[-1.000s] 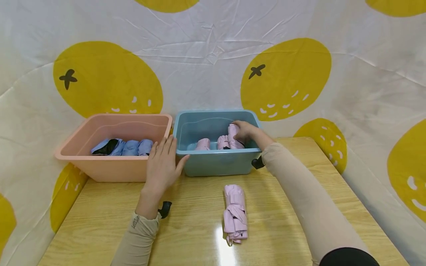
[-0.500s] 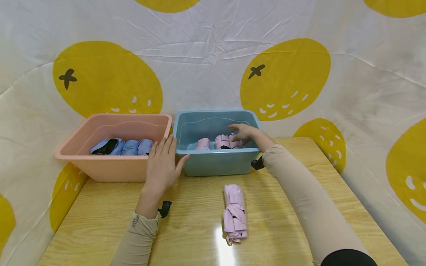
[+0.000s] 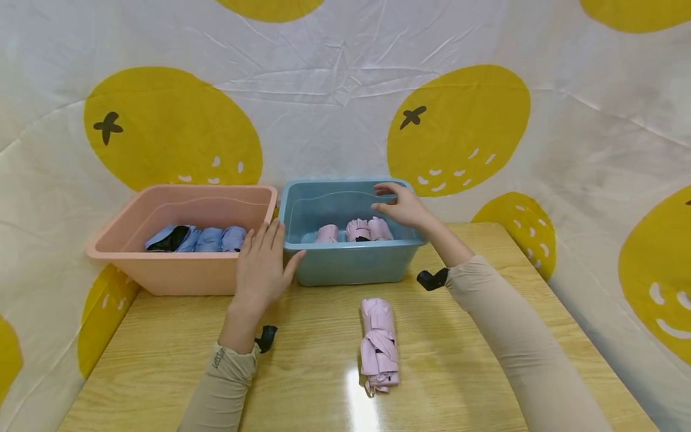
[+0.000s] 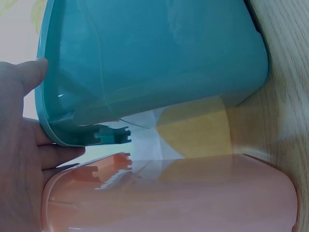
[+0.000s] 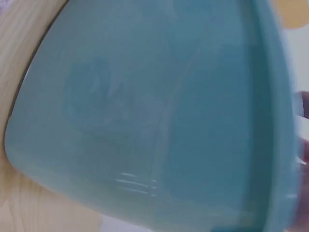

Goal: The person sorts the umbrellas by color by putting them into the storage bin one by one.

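Observation:
My left hand [image 3: 261, 261] rests with straight fingers across the neighbouring rims of the pink bin [image 3: 183, 273] and the blue bin [image 3: 353, 264]. Over the right end of the blue bin hovers my right hand [image 3: 405, 207], its fingers loosely bent around nothing. Inside that bin lie folded pink umbrellas: one to the left [image 3: 327, 234], and two side by side, a middle one [image 3: 358, 230] and a right one [image 3: 380, 228]. Another folded pink umbrella [image 3: 379, 345], strapped round, lies on the table before the blue bin. In the right wrist view, the bin wall fills most of the picture.
Several folded blue bundles [image 3: 210, 239] lie in the pink bin, one showing a black patch. Both bins stand on a wooden table [image 3: 302, 360] against a white cloth [image 3: 324, 120] printed with yellow fruit. The table's right edge runs beyond my right arm.
My right hand has let go of the pink umbrella, which now lies lower in the blue bin, and has risen to the bin's right rim. The left hand stays in place.

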A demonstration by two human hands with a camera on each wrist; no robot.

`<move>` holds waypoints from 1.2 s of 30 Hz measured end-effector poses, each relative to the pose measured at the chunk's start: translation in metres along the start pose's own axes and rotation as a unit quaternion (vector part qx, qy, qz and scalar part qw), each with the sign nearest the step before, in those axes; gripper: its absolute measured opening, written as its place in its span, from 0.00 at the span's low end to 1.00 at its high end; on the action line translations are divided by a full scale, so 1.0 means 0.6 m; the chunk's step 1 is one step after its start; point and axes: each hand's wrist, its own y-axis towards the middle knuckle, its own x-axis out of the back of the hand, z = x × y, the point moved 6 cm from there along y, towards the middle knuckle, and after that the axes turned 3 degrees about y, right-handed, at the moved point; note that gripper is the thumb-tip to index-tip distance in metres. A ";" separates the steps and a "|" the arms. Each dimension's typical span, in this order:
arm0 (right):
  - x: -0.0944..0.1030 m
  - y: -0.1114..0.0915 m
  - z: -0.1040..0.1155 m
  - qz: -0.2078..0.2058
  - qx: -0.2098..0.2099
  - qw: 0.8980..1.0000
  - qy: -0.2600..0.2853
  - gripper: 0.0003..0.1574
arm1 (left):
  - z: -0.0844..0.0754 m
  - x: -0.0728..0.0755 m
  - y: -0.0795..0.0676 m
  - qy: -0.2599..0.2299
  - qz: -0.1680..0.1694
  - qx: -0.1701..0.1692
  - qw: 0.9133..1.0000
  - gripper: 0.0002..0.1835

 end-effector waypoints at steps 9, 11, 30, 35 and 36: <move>0.021 -0.102 0.043 -0.151 0.113 0.982 0.026 0.28 | -0.003 0.003 -0.001 -0.002 -0.001 -0.002 1.000 0.44; 0.020 -0.125 0.044 -0.180 0.132 0.974 0.031 0.26 | -0.002 0.002 -0.001 -0.001 -0.002 -0.003 1.000 0.44; -0.119 -0.252 -0.060 -0.109 0.082 0.990 -0.041 0.29 | 0.000 0.001 0.002 0.005 -0.004 -0.004 1.000 0.44; -0.164 -0.260 -0.079 -0.040 0.038 0.995 -0.088 0.38 | 0.000 0.000 0.001 0.005 0.003 -0.002 1.000 0.44; -0.170 -0.261 -0.081 -0.029 0.030 0.994 -0.100 0.40 | -0.001 0.000 0.000 0.005 0.005 -0.001 1.000 0.44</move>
